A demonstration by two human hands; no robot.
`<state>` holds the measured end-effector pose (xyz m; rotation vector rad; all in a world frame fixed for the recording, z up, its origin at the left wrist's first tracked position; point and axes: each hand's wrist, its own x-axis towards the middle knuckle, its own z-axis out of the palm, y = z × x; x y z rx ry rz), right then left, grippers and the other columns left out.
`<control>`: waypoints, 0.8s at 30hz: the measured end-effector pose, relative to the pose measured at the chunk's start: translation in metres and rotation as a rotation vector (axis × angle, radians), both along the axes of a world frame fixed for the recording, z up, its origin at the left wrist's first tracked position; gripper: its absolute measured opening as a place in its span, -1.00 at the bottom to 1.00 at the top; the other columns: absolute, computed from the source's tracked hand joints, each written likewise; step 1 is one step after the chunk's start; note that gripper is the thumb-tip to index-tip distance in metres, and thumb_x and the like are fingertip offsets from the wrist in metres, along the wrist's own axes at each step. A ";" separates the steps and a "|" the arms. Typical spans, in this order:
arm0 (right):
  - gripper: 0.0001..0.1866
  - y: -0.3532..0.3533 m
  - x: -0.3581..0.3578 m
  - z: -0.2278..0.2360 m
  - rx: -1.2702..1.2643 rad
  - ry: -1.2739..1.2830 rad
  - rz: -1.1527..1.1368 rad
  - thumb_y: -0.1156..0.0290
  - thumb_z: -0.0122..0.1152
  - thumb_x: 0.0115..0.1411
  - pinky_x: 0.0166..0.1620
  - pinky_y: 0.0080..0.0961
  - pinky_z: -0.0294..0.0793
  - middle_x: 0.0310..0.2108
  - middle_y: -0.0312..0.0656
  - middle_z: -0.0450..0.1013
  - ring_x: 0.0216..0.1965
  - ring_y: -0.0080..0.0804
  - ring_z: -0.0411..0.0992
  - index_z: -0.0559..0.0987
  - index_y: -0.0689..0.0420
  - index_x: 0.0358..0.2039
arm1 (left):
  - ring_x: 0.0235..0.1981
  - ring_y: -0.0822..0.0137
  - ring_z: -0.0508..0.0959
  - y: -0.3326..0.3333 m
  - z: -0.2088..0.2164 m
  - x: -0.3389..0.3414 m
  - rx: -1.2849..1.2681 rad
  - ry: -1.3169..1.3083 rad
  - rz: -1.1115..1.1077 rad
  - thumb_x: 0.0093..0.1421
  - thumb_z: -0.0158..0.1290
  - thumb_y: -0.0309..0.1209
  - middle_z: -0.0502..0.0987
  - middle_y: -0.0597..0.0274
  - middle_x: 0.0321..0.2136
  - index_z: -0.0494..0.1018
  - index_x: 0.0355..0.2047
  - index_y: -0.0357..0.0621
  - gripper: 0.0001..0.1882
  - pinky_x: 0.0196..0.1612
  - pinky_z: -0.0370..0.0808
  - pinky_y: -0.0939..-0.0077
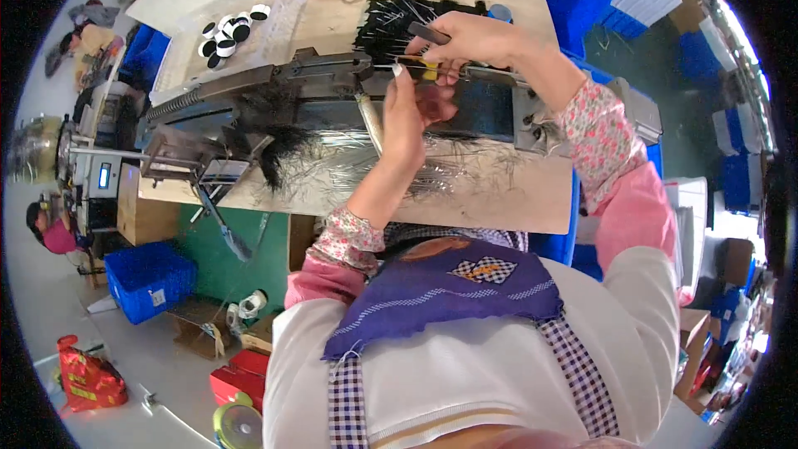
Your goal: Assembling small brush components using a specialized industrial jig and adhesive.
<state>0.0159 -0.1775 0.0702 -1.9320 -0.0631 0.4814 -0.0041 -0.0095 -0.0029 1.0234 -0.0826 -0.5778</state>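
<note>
Both my hands meet over the long dark metal bench machine [316, 87]. My right hand [470, 41] is closed round a dark, flat metal bar [428, 32], which sticks out past its fingers. Just below those fingers shows a yellow-and-dark tool part [430, 71]; its kind is unclear. My left hand [405, 120] stands with thumb up beside the machine, its fingers curled and partly hidden; what they hold, if anything, I cannot make out. A pale rod-like handle [369, 120] slopes down next to my left wrist. Behind the hands lies a pile of black-bristled wire brushes [386, 25].
Loose thin metal wires [357, 168] spread over the table's near side. A clear plastic tray [287, 0] at the back left carries several black-and-white round caps [224, 33]. A spring [174, 106] and metal frame [179, 154] extend leftward. Blue bins [150, 283] stand around.
</note>
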 end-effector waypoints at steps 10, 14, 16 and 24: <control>-0.61 0.000 -0.024 0.020 -0.993 -0.609 -0.262 0.33 0.12 0.15 -0.10 -0.28 0.36 -0.23 0.00 0.33 -0.19 -0.06 0.39 0.47 0.01 0.03 | 0.19 0.02 0.22 0.020 0.020 0.017 -0.668 0.461 -0.151 0.22 -0.28 0.25 0.23 -0.17 0.09 0.09 0.11 -0.39 -0.15 0.25 0.22 0.20; -0.54 0.042 -0.047 -0.004 -0.831 -1.036 -0.047 0.48 0.15 -0.08 -0.22 -0.25 0.39 -0.46 -0.14 0.34 -0.30 -0.11 0.39 0.51 0.02 -0.06 | 0.18 0.07 0.25 0.019 0.024 0.014 -0.673 0.471 -0.114 0.26 -0.30 0.21 0.24 -0.08 0.11 0.10 0.11 -0.41 -0.18 0.26 0.19 0.21; -0.67 0.055 -0.046 -0.005 -0.788 -0.989 -0.127 0.47 0.18 -0.05 -0.27 -0.30 0.39 -0.47 -0.21 0.37 -0.32 -0.19 0.41 0.57 0.06 -0.19 | 0.24 -0.03 0.17 0.021 0.028 0.009 -0.546 0.455 -0.021 0.30 -0.33 0.14 0.19 -0.15 0.16 0.07 0.14 -0.44 -0.22 0.30 0.12 0.17; -0.87 0.039 -0.024 -0.005 -0.615 -0.836 -0.168 0.42 0.22 -0.02 -0.13 -0.39 0.25 -0.52 -0.30 0.42 -0.39 -0.34 0.44 0.63 0.03 -0.40 | 0.20 0.13 0.23 0.022 0.019 -0.001 -0.591 0.305 -0.008 0.32 -0.37 0.13 0.28 0.01 0.10 0.17 0.10 -0.32 -0.29 0.29 0.12 0.24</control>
